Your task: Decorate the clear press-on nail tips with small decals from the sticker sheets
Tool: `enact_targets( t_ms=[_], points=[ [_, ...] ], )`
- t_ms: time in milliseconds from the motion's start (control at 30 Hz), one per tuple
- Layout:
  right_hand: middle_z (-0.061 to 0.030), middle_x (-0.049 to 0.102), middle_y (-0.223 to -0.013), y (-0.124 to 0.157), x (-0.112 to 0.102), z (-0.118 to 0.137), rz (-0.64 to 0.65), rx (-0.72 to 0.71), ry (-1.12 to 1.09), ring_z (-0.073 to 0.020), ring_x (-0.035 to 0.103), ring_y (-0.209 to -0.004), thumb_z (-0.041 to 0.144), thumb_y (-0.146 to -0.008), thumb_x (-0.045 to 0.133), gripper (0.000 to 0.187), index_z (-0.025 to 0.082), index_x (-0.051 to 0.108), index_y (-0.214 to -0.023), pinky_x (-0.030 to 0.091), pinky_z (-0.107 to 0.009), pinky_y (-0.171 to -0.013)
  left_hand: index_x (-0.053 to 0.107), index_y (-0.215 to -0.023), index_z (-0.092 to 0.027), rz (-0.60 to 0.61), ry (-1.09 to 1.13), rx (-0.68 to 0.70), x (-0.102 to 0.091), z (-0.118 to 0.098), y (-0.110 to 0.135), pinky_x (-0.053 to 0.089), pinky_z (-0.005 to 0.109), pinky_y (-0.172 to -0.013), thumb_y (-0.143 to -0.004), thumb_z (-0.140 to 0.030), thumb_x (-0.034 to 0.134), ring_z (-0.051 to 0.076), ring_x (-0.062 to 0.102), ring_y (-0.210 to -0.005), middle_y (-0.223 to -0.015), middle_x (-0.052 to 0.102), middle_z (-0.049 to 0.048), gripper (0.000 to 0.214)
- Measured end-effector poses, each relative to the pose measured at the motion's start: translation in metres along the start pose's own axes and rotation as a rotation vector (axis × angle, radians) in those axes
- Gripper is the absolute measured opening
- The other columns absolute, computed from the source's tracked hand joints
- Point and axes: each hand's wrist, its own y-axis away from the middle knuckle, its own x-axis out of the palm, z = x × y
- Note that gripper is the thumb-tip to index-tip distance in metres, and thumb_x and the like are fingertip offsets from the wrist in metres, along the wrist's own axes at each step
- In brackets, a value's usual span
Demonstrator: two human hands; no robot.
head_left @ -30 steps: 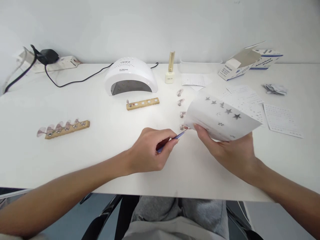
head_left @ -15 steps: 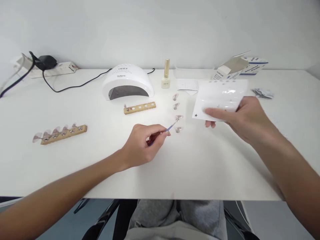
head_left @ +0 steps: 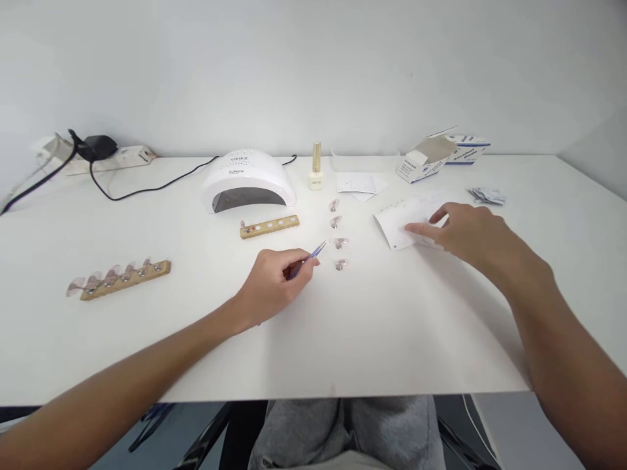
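1. The left hand (head_left: 274, 284) rests on the white table (head_left: 367, 339), fingers pinched narrowly around a thin blue tool (head_left: 308, 256); the tool's tip points up and to the right, near the closest of four nail tips on metal stands (head_left: 337, 264), not touching it.
2. The stands lie in a short column running away from the person; off to the left, a wooden holder (head_left: 122, 277) carries a row of nail tips.
3. The right hand (head_left: 465, 230) lies with its fingers stretched flat on a white sticker sheet (head_left: 399, 222), pressing it to the table; nothing is gripped.
4. Farther back: a second wooden strip (head_left: 269, 226), a white nail lamp (head_left: 249, 181), a polish bottle (head_left: 316, 173) standing upright, an opened box (head_left: 426, 158).
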Motion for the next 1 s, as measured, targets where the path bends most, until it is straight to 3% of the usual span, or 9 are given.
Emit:
enact_targets(
  t_ms=[67, 133, 267, 400, 500, 667, 800, 1000],
  points=[
    [-0.0113, 0.063, -0.081, 0.008, -0.004, 0.012, -0.098, -0.003, 0.064, -0.0295, 0.057, -0.073, 0.068, -0.070, 0.059, 0.054, 0.021, 0.060, -0.095, 0.041, -0.040, -0.056, 0.069, -0.079, -0.015, 0.007, 0.008, -0.011, 0.000, 0.000, -0.001, 0.023, 0.020, -0.040, -0.087, -0.031, 0.049, 0.006, 0.027, -0.046, -0.051, 0.037, -0.0040, 0.027],
    [-0.0077, 0.062, -0.083, 0.017, -0.001, 0.027, -0.059, -0.085, -0.063, -0.0242, 0.056, -0.073, 0.059, -0.075, 0.059, 0.042, 0.023, 0.060, -0.095, 0.041, -0.036, -0.059, 0.068, -0.079, -0.015, 0.012, 0.020, -0.017, 0.000, 0.001, -0.001, 0.023, 0.020, -0.041, -0.087, -0.030, 0.048, 0.006, 0.027, -0.047, -0.051, 0.035, -0.0041, 0.027],
    [-0.0038, 0.063, -0.080, 0.034, 0.028, 0.053, 0.353, -0.305, -0.385, -0.0180, 0.055, -0.069, 0.042, -0.074, 0.068, 0.023, 0.023, 0.065, -0.087, 0.043, -0.032, -0.061, 0.067, -0.078, -0.015, -0.015, 0.019, -0.023, 0.001, 0.002, -0.002, 0.024, 0.020, -0.042, -0.087, -0.031, 0.049, 0.007, 0.027, -0.048, -0.051, 0.034, -0.0042, 0.026],
    [-0.0030, 0.063, -0.093, 0.047, 0.060, 0.065, 0.319, -0.358, -0.461, -0.0200, 0.053, -0.083, 0.037, -0.072, 0.071, 0.027, 0.026, 0.065, -0.096, 0.043, -0.034, -0.071, 0.066, -0.075, -0.015, -0.035, 0.006, -0.009, 0.001, 0.003, -0.001, 0.024, 0.020, -0.042, -0.087, -0.032, 0.051, 0.006, 0.028, -0.049, -0.053, 0.038, -0.0036, 0.025],
    [-0.0026, 0.064, -0.092, 0.049, 0.069, 0.070, 0.280, -0.330, -0.474, -0.0221, 0.051, -0.087, 0.036, -0.069, 0.073, 0.023, 0.027, 0.067, -0.090, 0.041, -0.038, -0.077, 0.067, -0.076, -0.015, -0.028, -0.002, 0.017, 0.002, 0.003, -0.001, 0.023, 0.020, -0.041, -0.087, -0.031, 0.051, 0.006, 0.027, -0.047, -0.051, 0.038, -0.0040, 0.025],
    [-0.0015, 0.065, -0.089, 0.047, 0.072, 0.071, 0.258, -0.359, -0.486, -0.0232, 0.051, -0.089, 0.037, -0.071, 0.072, 0.011, 0.027, 0.068, -0.076, 0.038, -0.042, -0.082, 0.069, -0.077, -0.015, -0.047, -0.014, 0.058, 0.004, 0.004, -0.002, 0.023, 0.019, -0.039, -0.086, -0.029, 0.052, 0.005, 0.027, -0.045, -0.049, 0.039, -0.0042, 0.024],
    [-0.0007, 0.067, -0.092, 0.044, 0.068, 0.065, 0.326, -0.367, -0.564, -0.0227, 0.053, -0.092, 0.038, -0.068, 0.075, 0.013, 0.027, 0.069, -0.070, 0.040, -0.040, -0.083, 0.069, -0.078, -0.015, -0.074, -0.008, 0.059, 0.003, 0.003, -0.002, 0.024, 0.018, -0.040, -0.086, -0.028, 0.052, 0.005, 0.031, -0.045, -0.050, 0.042, -0.0039, 0.023],
    [-0.0008, 0.071, -0.082, 0.043, 0.053, 0.066, 0.480, -0.299, -0.764, -0.0175, 0.061, -0.076, 0.035, -0.071, 0.072, 0.013, 0.023, 0.070, -0.075, 0.043, -0.031, -0.066, 0.067, -0.087, -0.016, -0.020, -0.039, 0.102, 0.000, -0.003, -0.001, 0.030, 0.018, -0.043, -0.091, -0.030, 0.046, 0.006, 0.035, -0.046, -0.051, 0.042, -0.0052, 0.026]
  ],
)
